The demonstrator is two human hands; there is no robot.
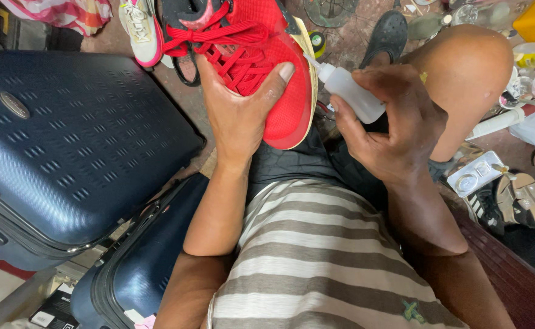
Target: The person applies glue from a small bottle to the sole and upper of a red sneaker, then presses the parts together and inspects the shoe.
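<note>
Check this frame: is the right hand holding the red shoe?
No: the left hand grips the red shoe, while the right hand holds a small white squeeze bottle with its nozzle at the sole edge.

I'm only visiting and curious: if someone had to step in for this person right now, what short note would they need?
Left hand: grips the red sneaker across its upper, holding it on the lap.
Right hand: holds a small white squeeze bottle, nozzle touching the sneaker's pale sole edge.
Done: cannot tell how much of the edge is treated.
Left: probably the rest of that edge.
Nearby: blue suitcases on the left.
</note>
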